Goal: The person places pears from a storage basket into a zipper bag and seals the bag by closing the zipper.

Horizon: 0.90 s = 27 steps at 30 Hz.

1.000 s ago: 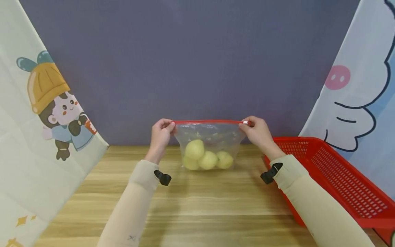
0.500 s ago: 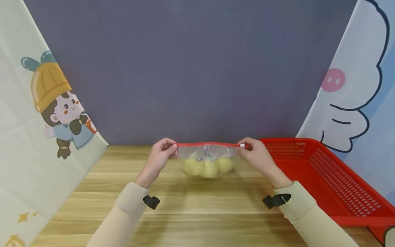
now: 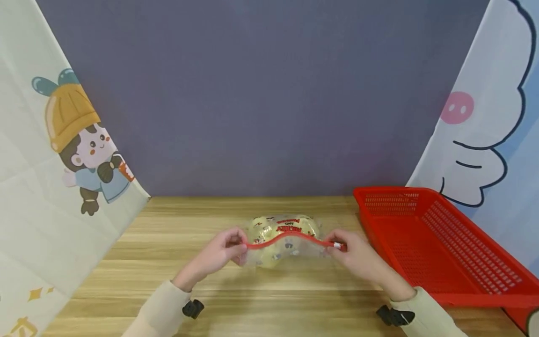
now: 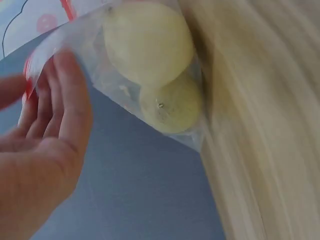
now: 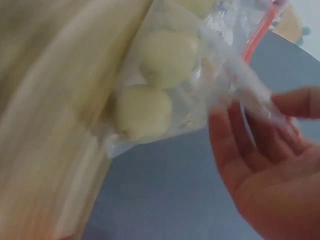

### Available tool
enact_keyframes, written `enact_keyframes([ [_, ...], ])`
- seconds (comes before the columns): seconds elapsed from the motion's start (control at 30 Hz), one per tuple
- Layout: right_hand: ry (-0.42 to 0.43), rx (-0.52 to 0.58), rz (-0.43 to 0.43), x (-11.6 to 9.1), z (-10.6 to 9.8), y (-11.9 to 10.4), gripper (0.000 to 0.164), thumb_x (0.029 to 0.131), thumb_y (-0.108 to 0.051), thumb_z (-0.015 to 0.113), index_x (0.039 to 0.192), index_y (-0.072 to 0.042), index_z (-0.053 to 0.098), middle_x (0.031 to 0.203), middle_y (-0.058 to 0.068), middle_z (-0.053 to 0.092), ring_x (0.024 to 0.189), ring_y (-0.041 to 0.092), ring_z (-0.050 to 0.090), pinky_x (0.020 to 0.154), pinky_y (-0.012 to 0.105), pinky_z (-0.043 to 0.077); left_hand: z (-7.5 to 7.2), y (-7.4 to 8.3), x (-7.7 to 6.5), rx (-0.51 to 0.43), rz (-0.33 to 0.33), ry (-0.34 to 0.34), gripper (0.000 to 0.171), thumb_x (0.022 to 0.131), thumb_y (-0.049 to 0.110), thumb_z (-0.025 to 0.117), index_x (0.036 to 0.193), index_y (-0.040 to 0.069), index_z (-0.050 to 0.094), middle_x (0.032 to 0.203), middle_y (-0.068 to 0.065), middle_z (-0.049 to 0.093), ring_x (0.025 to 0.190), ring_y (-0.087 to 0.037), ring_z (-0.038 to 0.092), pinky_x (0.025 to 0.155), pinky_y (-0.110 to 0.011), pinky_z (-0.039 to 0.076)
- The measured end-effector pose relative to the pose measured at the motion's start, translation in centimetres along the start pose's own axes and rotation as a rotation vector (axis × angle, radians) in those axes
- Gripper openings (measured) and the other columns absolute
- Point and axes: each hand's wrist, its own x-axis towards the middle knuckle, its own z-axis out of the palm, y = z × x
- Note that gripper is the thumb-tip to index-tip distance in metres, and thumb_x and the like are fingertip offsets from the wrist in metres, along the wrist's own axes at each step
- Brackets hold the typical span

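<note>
A clear zip bag (image 3: 294, 251) with red and dark print lies low at the table, its red zip strip (image 3: 290, 234) bowed upward in the middle. Several round, pale yellow fruits (image 4: 150, 42) fill its bottom, seen through the plastic in both wrist views. My left hand (image 3: 221, 250) pinches the left end of the strip between thumb and fingers. At the other end, by the white slider (image 3: 337, 245), my right hand (image 3: 355, 257) pinches the strip the same way. The bag's printed face is turned up in the head view.
A red plastic basket (image 3: 484, 299) with pierced sides stands on the wooden table (image 3: 269, 318) at the right, close beside my right hand. A dark grey panel (image 3: 269, 93) rises behind the table, with printed cloths (image 3: 25, 187) at the sides.
Both hands have lowered the bag and come nearer to me. It hung upright with the strip taut; now it is tipped over toward me and the strip is slack and bowed.
</note>
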Motion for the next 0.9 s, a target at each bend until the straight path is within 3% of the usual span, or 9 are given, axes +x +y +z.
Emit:
enact_keyframes([
  [0.13,-0.096,-0.018,-0.045,-1.7,0.6,0.8,0.022,0.089,0.003,0.067,0.098,-0.017,0.07,0.088,-0.008,0.068,0.073,0.006,0.054,0.058,0.022,0.047,0.6,-0.3,-1.2,0.124,-0.002,-0.119,0.005,0.096,0.002,0.06,0.101,0.001,0.059,0.085,-0.008,0.065,0.077,-0.019,0.064,0.072,-0.033,0.061],
  [0.27,-0.161,-0.073,-0.084,-2.7,0.8,1.3,0.027,0.085,0.005,0.065,0.099,-0.017,0.072,0.09,-0.009,0.069,0.076,0.005,0.057,0.063,0.024,0.05,1.0,-0.1,-1.7,0.262,0.052,-0.162,0.014,0.092,0.004,0.067,0.106,0.007,0.062,0.089,0.002,0.064,0.081,-0.011,0.063,0.075,-0.028,0.058],
  [0.4,-0.265,-0.114,-0.156,-3.5,1.0,1.3,0.029,0.081,0.006,0.064,0.096,-0.018,0.072,0.092,-0.011,0.068,0.082,0.003,0.059,0.07,0.026,0.054,1.5,0.1,-2.3,0.331,0.089,-0.25,0.018,0.09,0.003,0.069,0.107,0.008,0.066,0.09,0.01,0.062,0.083,-0.004,0.06,0.077,-0.025,0.057],
  [0.57,-0.358,-0.162,-0.229,-4.5,1.2,0.9,0.022,0.087,-0.002,0.069,0.092,-0.023,0.071,0.087,-0.018,0.063,0.082,-0.001,0.056,0.069,0.026,0.054,2.9,0.4,-3.4,0.475,0.088,-0.351,0.015,0.089,0.001,0.071,0.1,0.011,0.072,0.087,0.015,0.06,0.08,0.003,0.055,0.074,-0.019,0.053],
  [0.7,-0.367,-0.24,-0.277,-5.3,1.4,0.7,0.017,0.089,-0.008,0.074,0.091,-0.025,0.072,0.088,-0.023,0.06,0.083,0.0,0.055,0.068,0.024,0.052,4.1,0.8,-4.0,0.623,0.023,-0.378,0.015,0.089,0.002,0.071,0.096,0.015,0.074,0.085,0.019,0.058,0.078,0.005,0.051,0.073,-0.018,0.051],
  [0.8,-0.407,-0.258,-0.237,-5.6,1.5,0.4,0.012,0.091,-0.015,0.075,0.092,-0.027,0.073,0.09,-0.025,0.059,0.085,0.001,0.056,0.07,0.025,0.052,4.5,1.0,-4.2,0.687,-0.008,-0.376,0.012,0.092,0.007,0.07,0.094,0.018,0.076,0.086,0.02,0.06,0.078,0.004,0.052,0.074,-0.02,0.051],
  [0.9,-0.456,-0.235,-0.164,-5.5,1.3,0.1,0.004,0.094,-0.024,0.074,0.094,-0.028,0.073,0.09,-0.026,0.058,0.084,0.0,0.055,0.07,0.025,0.052,4.3,1.3,-4.1,0.684,-0.014,-0.336,0.01,0.095,0.013,0.068,0.094,0.019,0.076,0.087,0.02,0.061,0.081,0.004,0.053,0.077,-0.023,0.053],
])
